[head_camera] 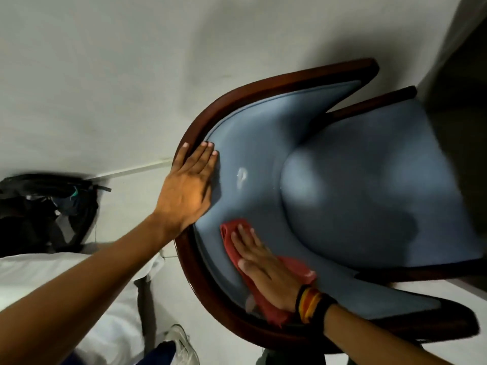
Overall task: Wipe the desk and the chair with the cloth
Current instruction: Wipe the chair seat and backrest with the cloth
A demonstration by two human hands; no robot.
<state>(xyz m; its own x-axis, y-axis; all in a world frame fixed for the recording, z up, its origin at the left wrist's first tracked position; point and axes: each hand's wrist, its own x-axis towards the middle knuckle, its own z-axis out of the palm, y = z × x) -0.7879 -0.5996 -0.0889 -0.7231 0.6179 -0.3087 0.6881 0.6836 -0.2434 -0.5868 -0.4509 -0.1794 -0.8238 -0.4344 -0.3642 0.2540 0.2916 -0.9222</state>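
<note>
Here, my left hand (188, 187) lies flat, fingers spread, against the blue padded back of the chair (342, 180) beside its dark wooden rim. My right hand (263, 264), fingers extended, presses the red cloth (297, 267) onto the padding lower down.

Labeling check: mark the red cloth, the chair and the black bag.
red cloth (295, 267): head view, exposed fold beside the wrist.
chair (369, 185): head view, blue seat cushion.
black bag (31, 206): head view, its dark body.
</note>
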